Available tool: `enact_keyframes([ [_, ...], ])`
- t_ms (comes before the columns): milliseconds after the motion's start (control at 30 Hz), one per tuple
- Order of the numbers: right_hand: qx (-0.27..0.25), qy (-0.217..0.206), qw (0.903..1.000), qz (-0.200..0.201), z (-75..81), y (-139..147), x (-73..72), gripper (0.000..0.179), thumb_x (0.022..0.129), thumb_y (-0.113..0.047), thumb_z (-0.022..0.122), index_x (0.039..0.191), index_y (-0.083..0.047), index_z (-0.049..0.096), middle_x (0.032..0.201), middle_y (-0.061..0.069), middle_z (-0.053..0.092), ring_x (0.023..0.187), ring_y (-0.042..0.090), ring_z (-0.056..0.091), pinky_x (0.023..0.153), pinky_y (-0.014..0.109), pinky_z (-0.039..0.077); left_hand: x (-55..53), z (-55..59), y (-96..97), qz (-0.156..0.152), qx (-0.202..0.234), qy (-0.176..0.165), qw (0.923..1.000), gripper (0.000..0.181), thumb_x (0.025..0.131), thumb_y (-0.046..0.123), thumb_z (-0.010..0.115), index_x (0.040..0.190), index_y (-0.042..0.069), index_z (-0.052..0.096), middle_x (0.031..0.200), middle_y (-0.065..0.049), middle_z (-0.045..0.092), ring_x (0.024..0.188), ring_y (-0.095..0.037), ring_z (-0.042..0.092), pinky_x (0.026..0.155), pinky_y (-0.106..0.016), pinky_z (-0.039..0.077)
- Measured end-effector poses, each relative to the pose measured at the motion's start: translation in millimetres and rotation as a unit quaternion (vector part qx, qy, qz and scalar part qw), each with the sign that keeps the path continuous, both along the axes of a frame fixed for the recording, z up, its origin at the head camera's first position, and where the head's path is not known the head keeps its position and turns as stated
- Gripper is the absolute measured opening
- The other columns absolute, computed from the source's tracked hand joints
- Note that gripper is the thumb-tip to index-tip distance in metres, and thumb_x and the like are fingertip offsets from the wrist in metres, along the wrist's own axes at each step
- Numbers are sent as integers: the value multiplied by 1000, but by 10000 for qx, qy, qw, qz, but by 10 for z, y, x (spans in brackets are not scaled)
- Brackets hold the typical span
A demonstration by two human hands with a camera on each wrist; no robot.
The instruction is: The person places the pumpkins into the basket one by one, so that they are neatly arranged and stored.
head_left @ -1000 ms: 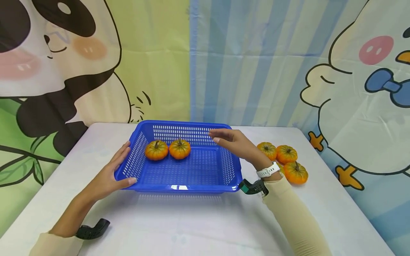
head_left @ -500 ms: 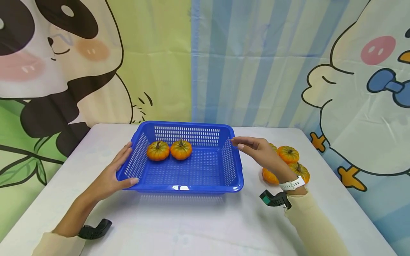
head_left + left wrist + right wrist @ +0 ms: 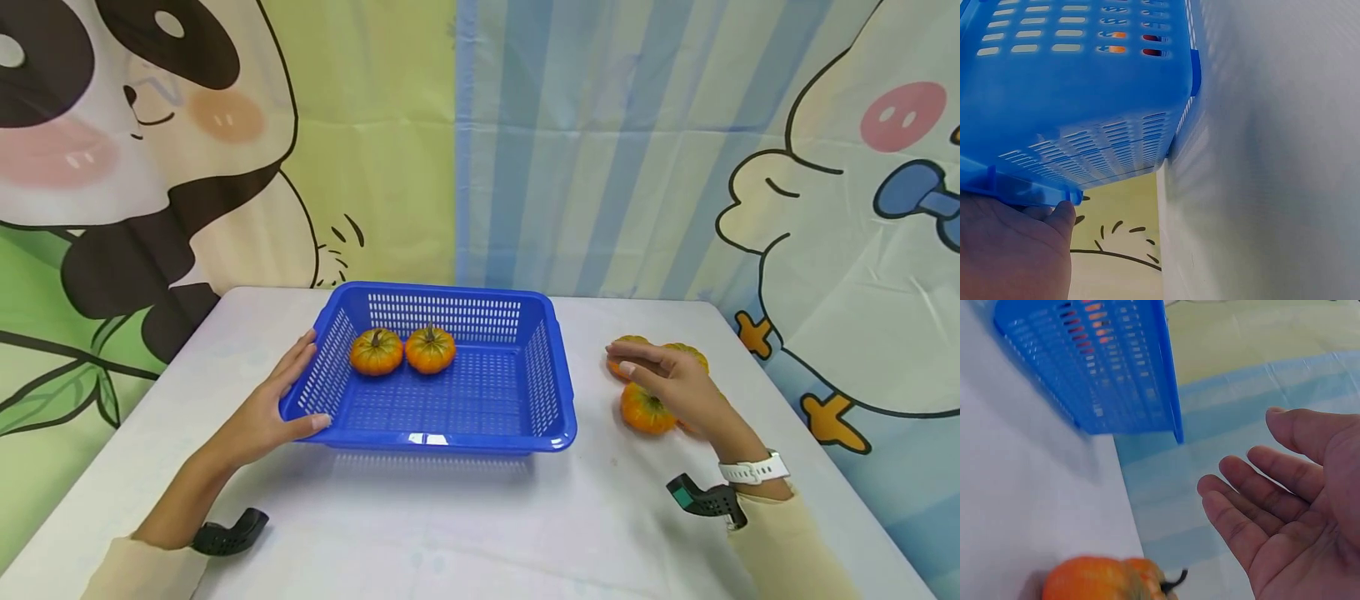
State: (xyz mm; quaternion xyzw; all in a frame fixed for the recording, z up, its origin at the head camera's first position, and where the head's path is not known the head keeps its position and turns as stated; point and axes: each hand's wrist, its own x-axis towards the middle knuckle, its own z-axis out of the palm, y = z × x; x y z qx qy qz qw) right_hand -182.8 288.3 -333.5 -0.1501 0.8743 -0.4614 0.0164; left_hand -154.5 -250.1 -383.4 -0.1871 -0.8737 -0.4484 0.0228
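Note:
My left hand (image 3: 262, 417) grips the left end of a blue plastic basket (image 3: 450, 442), thumb over the front rim and fingers along the left side. In the left wrist view, the fingertips (image 3: 1063, 215) meet the basket's rim. Two small orange-green pumpkins, a left one (image 3: 377, 352) and a right one (image 3: 431, 348), sit side by side in the basket's left half. To the right of the basket, my empty right hand (image 3: 678, 387) hovers over several more small pumpkins (image 3: 647, 410), partly hiding them. Its fingers are loosely bent, apart from the thumb, in the right wrist view.
A white-covered table (image 3: 450, 533) carries the basket and the pumpkins. Behind it hangs a curtain (image 3: 570, 150) with cartoon animals. A white band (image 3: 753, 469) and a black strap device (image 3: 705, 498) are on the right wrist; another black device (image 3: 231, 533) is at the left wrist.
My right hand has moved from above the basket's right side, rightward and nearer to me, to over the loose pumpkins. The left hand stays at the basket, and the pumpkins inside keep their places.

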Motion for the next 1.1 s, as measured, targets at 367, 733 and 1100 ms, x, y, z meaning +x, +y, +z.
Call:
enact_keyframes([
  [367,232,139,9987,-427,-63,484,171,42,99,-27,59,132,-1,59,131,18,58,108,-3,56,85,11,46,13,17,-10,15,-53,12,10000,98,81,24,74,157,12,12,163,1,1,144,-43,10,97,-73,29],
  [733,615,-640,9935,-717,-210,785,253,50,100,-36,55,139,-4,53,140,17,51,126,29,46,84,8,42,-4,13,-6,-13,-62,20,10000,98,82,24,74,157,13,11,163,1,0,143,-45,10,97,-71,30],
  [1100,365,-874,9940,-543,-333,743,144,53,97,-37,59,139,-5,53,140,13,52,128,24,46,87,9,43,-4,1,-10,-89,46,60,9999,99,82,21,74,157,12,11,163,2,0,145,-41,7,100,-73,25],
])
